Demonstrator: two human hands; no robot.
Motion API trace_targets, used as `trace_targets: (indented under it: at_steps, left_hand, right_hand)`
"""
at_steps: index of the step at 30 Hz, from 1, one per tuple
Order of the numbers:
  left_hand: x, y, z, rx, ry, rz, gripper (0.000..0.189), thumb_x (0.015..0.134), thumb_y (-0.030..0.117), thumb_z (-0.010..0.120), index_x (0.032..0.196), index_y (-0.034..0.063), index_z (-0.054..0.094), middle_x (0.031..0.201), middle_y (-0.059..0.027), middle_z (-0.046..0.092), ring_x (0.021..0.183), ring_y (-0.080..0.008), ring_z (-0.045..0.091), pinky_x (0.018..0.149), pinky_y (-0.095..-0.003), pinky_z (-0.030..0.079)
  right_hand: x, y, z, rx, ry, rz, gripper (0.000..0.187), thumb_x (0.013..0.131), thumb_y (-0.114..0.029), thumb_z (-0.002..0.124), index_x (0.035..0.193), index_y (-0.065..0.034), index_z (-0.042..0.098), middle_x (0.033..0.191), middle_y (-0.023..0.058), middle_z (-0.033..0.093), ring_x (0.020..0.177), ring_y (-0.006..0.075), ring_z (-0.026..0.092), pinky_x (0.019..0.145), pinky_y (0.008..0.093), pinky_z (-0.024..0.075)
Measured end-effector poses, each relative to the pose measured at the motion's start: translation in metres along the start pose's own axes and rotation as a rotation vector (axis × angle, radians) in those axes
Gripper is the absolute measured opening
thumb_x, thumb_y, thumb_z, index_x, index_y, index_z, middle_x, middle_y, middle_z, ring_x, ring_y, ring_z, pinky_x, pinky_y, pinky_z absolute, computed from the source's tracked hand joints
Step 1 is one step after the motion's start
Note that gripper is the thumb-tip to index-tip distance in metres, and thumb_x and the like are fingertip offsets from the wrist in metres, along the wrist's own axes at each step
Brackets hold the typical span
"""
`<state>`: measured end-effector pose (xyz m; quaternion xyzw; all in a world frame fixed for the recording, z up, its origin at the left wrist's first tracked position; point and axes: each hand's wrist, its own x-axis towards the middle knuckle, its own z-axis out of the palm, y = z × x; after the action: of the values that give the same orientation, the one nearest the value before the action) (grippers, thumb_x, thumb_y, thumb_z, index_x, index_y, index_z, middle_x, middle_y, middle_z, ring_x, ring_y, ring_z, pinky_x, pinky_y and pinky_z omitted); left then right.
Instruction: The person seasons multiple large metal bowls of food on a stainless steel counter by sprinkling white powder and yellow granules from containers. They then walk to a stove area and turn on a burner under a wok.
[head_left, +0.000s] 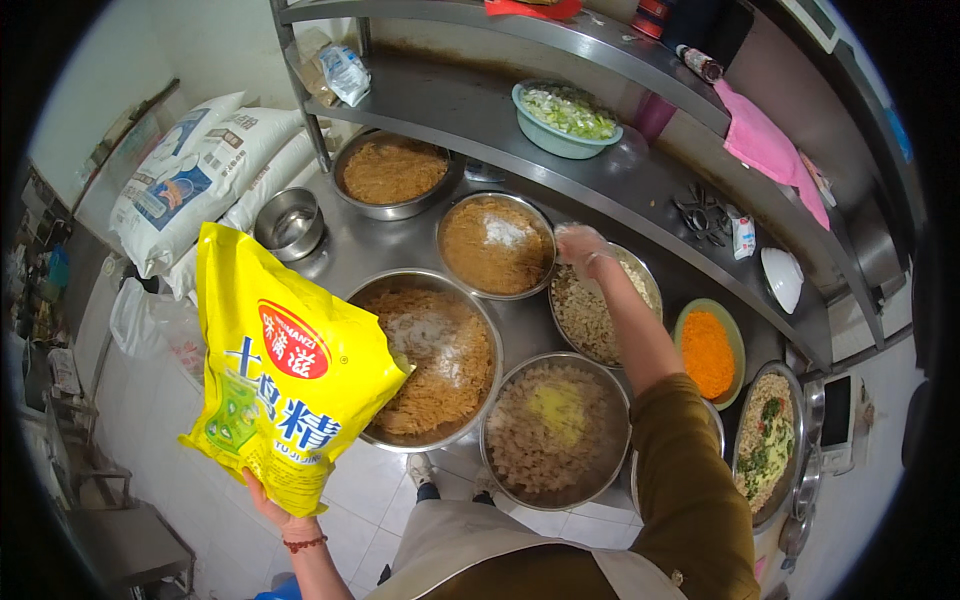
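Note:
My left hand (266, 501) grips the lower end of a big yellow plastic seasoning bag (289, 390) that bears writing. The bag overlaps the left edge of a steel bowl of brown shredded filling (427, 367) with white powder on top. My right hand (581, 244), in a clear plastic glove, is stretched out over the far rim of a bowl of chopped pale pieces (592, 319). Blur hides whether its fingers hold anything. Left of that hand stands a bowl of brown filling (484, 255) with a white powder heap. Nearer me, a bowl of pale diced filling (555, 442) carries yellow powder.
Another bowl of brown filling (394, 176) and an empty steel pot (289, 225) stand at the back left, near stacked white sacks (217, 165). On the right are a bowl of orange shreds (705, 352) and a mixed-filling bowl (765, 442). A steel shelf (450, 97) overhangs the table's back.

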<state>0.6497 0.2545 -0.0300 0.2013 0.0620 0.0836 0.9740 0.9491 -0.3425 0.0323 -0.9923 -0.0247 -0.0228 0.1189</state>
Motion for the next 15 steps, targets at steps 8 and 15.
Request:
trace_targets:
  at_steps: [8,15]
  left_hand:
    - [-0.003,0.009,0.003,0.017,0.069,0.036,0.054,0.097,0.045,0.039,0.138,0.0096,0.040,0.134,-0.0105,0.052,0.116,-0.0325,0.054,0.097,-0.0520,0.043]
    - [-0.002,0.011,-0.007,-0.051,-0.012,0.020,0.054,0.097,0.043,0.041,0.139,0.0077,0.038,0.137,-0.0115,0.049,0.120,-0.0327,0.051,0.100,-0.0511,0.041]
  right_hand:
    - [0.081,-0.069,0.027,-0.326,0.252,-0.049,0.026,0.087,-0.018,0.049,0.102,-0.0033,0.064,0.107,0.0190,0.064,0.101,0.0351,0.060,0.088,0.0431,0.0483]
    - [0.055,-0.079,0.024,-0.305,0.105,-0.054,0.035,0.093,-0.029,0.042,0.100,-0.0004,0.061,0.095,0.0210,0.065,0.094,0.0357,0.062,0.082,0.0451,0.0478]
